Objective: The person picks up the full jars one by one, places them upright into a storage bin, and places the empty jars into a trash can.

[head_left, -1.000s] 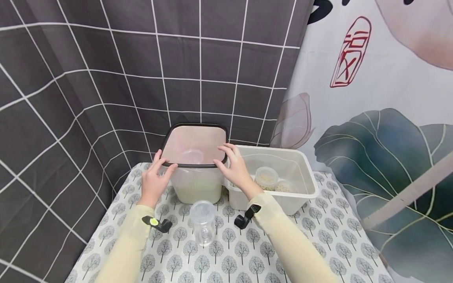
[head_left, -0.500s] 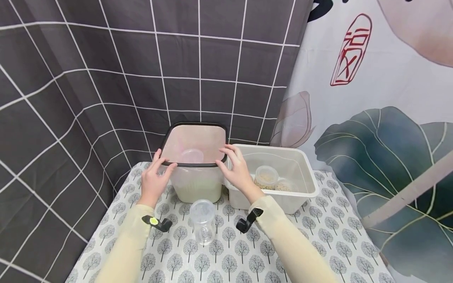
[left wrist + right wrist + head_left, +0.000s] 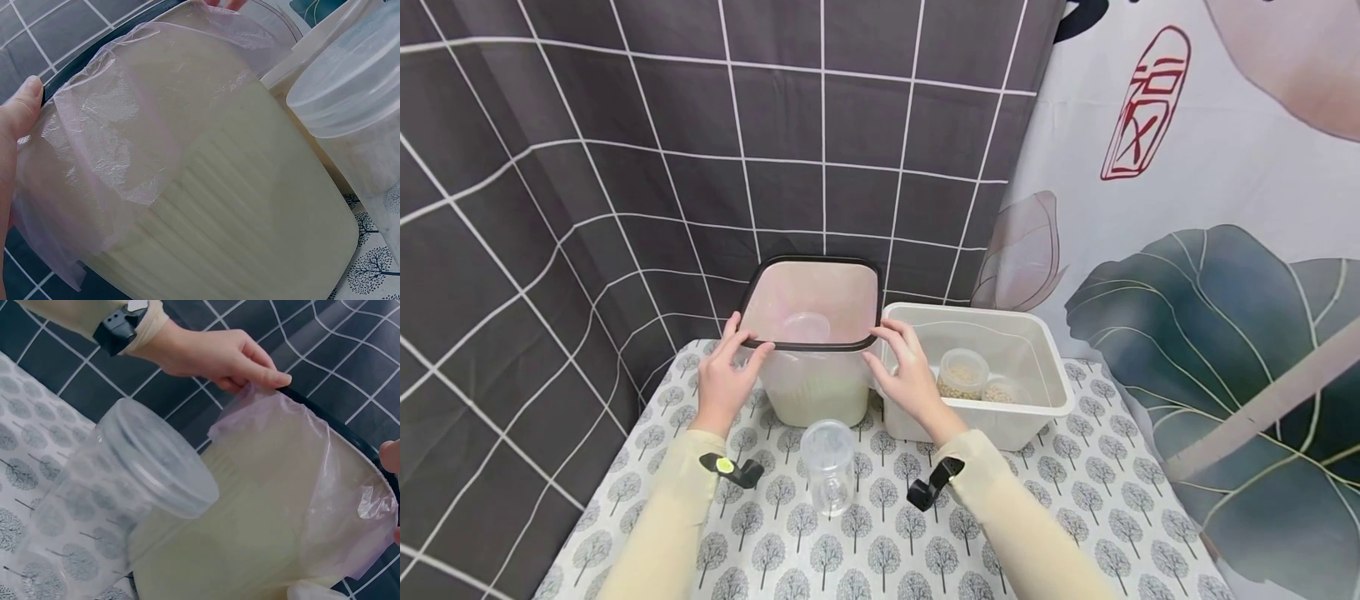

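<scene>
A pale trash bin (image 3: 816, 396) with a black rim ring (image 3: 820, 346) stands at the back of the table, lined with a thin pinkish plastic bag (image 3: 106, 144) folded over the rim. My left hand (image 3: 722, 383) grips the rim at the front left corner, its thumb (image 3: 25, 103) on the near side. At the front right corner my right hand (image 3: 910, 375) holds the rim between thumb and fingers; only its digits show in the right wrist view. A round translucent shape (image 3: 807, 327) shows inside the bin. Just in front stands a clear lidded plastic jar (image 3: 829, 467).
Right beside the bin is a white rectangular tub (image 3: 1052, 400) holding clear containers (image 3: 962, 375) with small pale-brown pieces. The tree-print tablecloth (image 3: 797, 558) covers the table. A dark gridded curtain (image 3: 865, 125) hangs close behind the bin.
My right hand has shifted slightly right, its fingers moving from over the bin's opening to the rim's right corner. The left hand keeps its place at the rim.
</scene>
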Demonstrator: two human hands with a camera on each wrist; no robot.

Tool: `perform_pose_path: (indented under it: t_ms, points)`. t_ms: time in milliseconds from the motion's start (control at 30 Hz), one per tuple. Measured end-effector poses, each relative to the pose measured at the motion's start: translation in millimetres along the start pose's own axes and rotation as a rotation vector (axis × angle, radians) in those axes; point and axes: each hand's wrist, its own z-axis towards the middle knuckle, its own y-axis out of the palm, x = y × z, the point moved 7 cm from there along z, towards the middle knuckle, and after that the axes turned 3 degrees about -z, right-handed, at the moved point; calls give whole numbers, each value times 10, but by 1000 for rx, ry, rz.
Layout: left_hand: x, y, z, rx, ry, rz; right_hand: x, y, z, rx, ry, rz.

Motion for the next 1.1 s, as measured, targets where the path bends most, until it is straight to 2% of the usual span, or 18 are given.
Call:
perform_pose_path:
  t_ms: [233, 500, 1100]
  points:
    - [18, -8, 5, -5, -15, -7, -19, -21, -122, 1, 19, -7]
    - [10, -10, 0, -10, -23, -9, -103, -21, -258, 8, -23, 7]
    - [0, -6, 0, -7, -12, -15, -232, 207, -666, -89, -26, -12]
